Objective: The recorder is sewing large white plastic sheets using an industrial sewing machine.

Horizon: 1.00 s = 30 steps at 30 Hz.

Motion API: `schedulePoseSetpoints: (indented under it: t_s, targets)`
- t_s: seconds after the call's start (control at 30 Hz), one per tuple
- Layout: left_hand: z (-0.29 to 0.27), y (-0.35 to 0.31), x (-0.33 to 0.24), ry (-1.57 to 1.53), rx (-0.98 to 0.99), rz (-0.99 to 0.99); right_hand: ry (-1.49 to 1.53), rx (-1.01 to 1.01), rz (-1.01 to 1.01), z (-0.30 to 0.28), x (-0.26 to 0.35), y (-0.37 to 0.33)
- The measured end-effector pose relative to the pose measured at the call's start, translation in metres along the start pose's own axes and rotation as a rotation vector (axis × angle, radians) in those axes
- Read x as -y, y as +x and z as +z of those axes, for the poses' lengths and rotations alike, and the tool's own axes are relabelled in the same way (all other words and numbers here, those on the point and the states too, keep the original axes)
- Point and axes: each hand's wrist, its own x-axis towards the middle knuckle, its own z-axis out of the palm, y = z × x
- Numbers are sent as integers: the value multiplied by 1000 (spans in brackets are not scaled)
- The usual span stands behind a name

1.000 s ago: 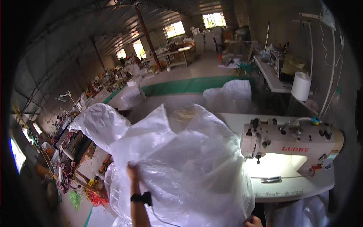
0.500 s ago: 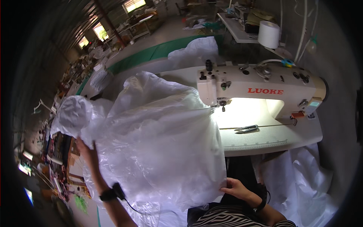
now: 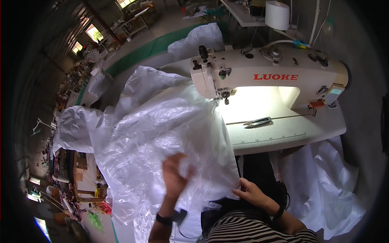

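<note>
A big sheet of shiny white plastic-like fabric (image 3: 150, 137) spreads over the left of the sewing table and hangs down toward my lap. Its far right edge runs under the needle area of a white sewing machine (image 3: 267, 67), whose lamp lights the bed. My right hand (image 3: 253, 192) pinches the right edge of the fabric near its lower corner. Above the middle of the fabric, my left hand (image 3: 176, 174) is smeared by motion, its fingers seeming curled; whether it touches the cloth is unclear. Thread snips (image 3: 257, 122) lie on the machine bed.
More white fabric (image 3: 324, 186) hangs below the table at the right. A white thread cone (image 3: 277, 15) stands behind the machine. Another white bundle (image 3: 198, 42) rests by a green strip (image 3: 133, 56) at the back. Cluttered benches line the left.
My left hand has moved right, from the fabric's left side to over its middle. The fabric's surface has become more wrinkled. My right hand stays at the edge. The view has shifted slightly.
</note>
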Motion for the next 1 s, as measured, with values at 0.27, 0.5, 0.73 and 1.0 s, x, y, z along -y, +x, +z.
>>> schedulePoseSetpoints:
  t_s: [0.27, 0.5, 0.73, 1.0]
  targets:
    - [40, -20, -77, 69, 377, -3, 49, -79, -18, 5, 18, 5]
    - [63, -31, -109, -237, 372, 119, 108, -251, -227, -1, 37, 25]
    - [31, -19, -72, -236, 438, 121, -768, -441, -240, 12, 58, 46]
    - [38, 34, 68, 436, 410, -344, -1194, -417, -271, 28, 78, 62]
